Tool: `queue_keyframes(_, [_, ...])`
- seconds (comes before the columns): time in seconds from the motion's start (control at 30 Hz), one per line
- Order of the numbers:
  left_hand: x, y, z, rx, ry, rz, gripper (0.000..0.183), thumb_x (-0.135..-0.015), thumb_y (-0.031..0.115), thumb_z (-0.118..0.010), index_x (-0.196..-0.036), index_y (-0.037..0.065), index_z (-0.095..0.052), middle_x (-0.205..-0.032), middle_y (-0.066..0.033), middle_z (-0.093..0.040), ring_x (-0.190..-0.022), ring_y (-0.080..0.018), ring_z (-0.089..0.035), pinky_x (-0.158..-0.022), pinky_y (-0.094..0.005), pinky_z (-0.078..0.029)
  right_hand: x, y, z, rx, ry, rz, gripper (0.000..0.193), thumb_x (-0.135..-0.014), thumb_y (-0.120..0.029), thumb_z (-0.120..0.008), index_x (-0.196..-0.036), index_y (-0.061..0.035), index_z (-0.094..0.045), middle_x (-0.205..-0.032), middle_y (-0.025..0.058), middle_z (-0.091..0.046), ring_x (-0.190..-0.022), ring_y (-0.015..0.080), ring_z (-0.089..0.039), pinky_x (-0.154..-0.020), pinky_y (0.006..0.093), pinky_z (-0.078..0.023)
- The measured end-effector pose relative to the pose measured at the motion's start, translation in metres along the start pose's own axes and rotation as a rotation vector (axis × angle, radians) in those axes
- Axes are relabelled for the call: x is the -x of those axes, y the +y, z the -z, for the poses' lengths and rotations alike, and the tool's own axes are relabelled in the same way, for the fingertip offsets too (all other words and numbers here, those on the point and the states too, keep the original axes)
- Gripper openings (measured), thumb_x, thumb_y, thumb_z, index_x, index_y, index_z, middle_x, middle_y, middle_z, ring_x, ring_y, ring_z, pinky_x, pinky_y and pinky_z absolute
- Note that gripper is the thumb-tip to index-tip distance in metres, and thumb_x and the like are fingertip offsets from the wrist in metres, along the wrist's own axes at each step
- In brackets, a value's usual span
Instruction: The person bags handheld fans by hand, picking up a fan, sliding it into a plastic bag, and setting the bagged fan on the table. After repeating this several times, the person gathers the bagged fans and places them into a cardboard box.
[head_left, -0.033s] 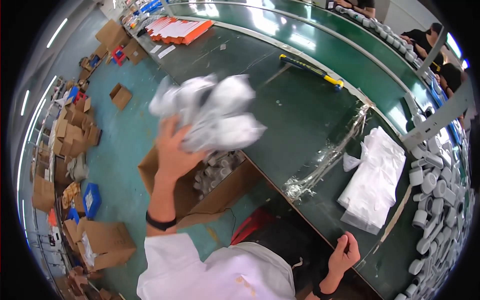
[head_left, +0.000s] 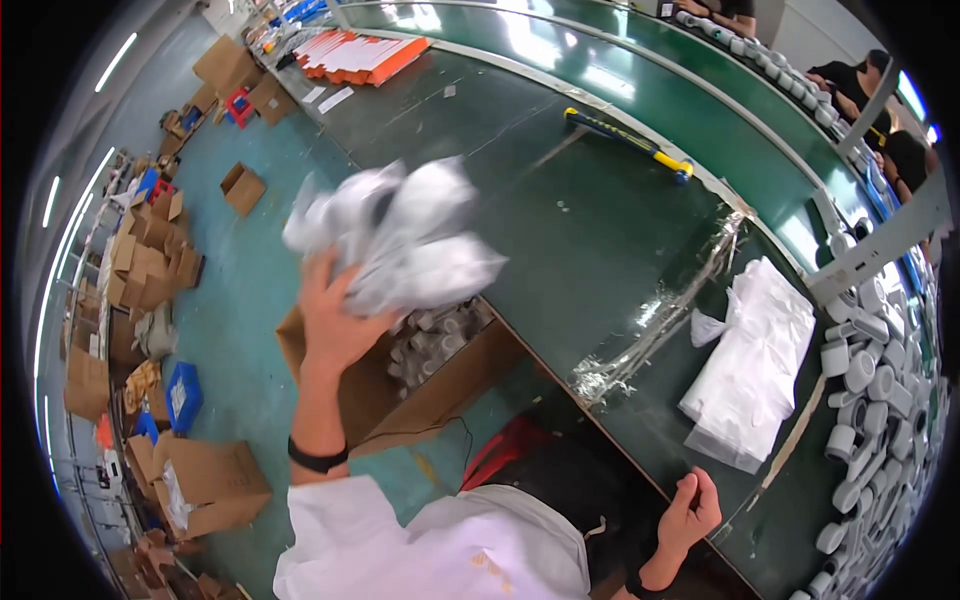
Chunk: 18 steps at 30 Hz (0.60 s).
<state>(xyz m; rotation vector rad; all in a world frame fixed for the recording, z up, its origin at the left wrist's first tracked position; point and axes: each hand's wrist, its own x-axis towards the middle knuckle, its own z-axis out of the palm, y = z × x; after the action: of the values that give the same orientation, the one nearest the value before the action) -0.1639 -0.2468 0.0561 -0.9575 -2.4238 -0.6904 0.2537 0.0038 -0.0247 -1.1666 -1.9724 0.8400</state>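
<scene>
My left hand [head_left: 343, 312] grips a bundle of clear plastic bags [head_left: 405, 235] with white, rounded contents; motion blurs them, so I cannot tell the exact kind. The bundle is held up above an open cardboard box [head_left: 455, 390], beside the table edge. Inside the box lie several grey-white parts in clear wrapping [head_left: 437, 345]. My right hand [head_left: 690, 510] is low by the table's near edge, fingers curled in, with nothing visible in it. Just beyond it on the table lies a flat stack of white plastic bags [head_left: 752, 365].
A heap of grey-white pipe-like parts [head_left: 875, 400] covers the table's right side. A yellow-and-black tool [head_left: 628, 142] lies by the green conveyor [head_left: 690, 100]. Orange-and-white flat cartons [head_left: 360, 58] lie at the far left. Cardboard boxes [head_left: 215, 485] stand on the floor; people work across the conveyor.
My left hand and the bagged bundle have moved slightly left and down, nearer to the box. My right hand has hardly moved.
</scene>
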Motion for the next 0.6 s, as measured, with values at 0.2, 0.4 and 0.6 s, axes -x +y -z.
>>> queue_keyframes(0.2, [0.117, -0.092, -0.024, -0.056, -0.09, 0.57, 0.069, -0.057, 0.04, -0.086, -0.108, -0.002, -0.067, -0.127, -0.0217, -0.053, -0.122, -0.0384, -0.047, -0.097, -0.0449, -0.044, 0.002, -0.013, -0.008, 0.099, 0.059, 0.011, 0.018, -0.095, -0.012, -0.061, -0.099, 0.0044, -0.066, -0.073, 0.0028, -0.061, -0.064, 0.0077, -0.052, -0.058, 0.022, -0.041])
queue_keyframes(0.4, [0.233, -0.276, -0.176, -0.385, -0.678, 0.056, 0.043, -0.084, 0.045, -0.064, -0.105, 0.008, -0.069, -0.089, -0.0162, -0.068, -0.08, -0.037, -0.065, -0.069, -0.0507, -0.048, -0.007, -0.03, -0.021, 0.155, 0.198, -0.036, 0.011, -0.086, -0.008, -0.066, -0.087, 0.0015, -0.07, -0.072, 0.0079, -0.065, -0.06, 0.0135, -0.056, -0.057, 0.0277, -0.046])
queue_keyframes(0.6, [0.199, -0.293, -0.325, -0.156, -1.074, 0.679, 0.064, -0.089, 0.035, -0.059, -0.14, 0.006, -0.035, -0.125, -0.0214, -0.057, -0.097, -0.0307, -0.063, -0.081, -0.042, -0.051, -0.033, -0.027, -0.043, 0.172, 0.215, 0.223, 0.009, -0.073, -0.011, -0.076, -0.074, -0.006, -0.068, -0.056, 0.0031, -0.057, -0.047, 0.0159, -0.056, -0.044, 0.0268, -0.043])
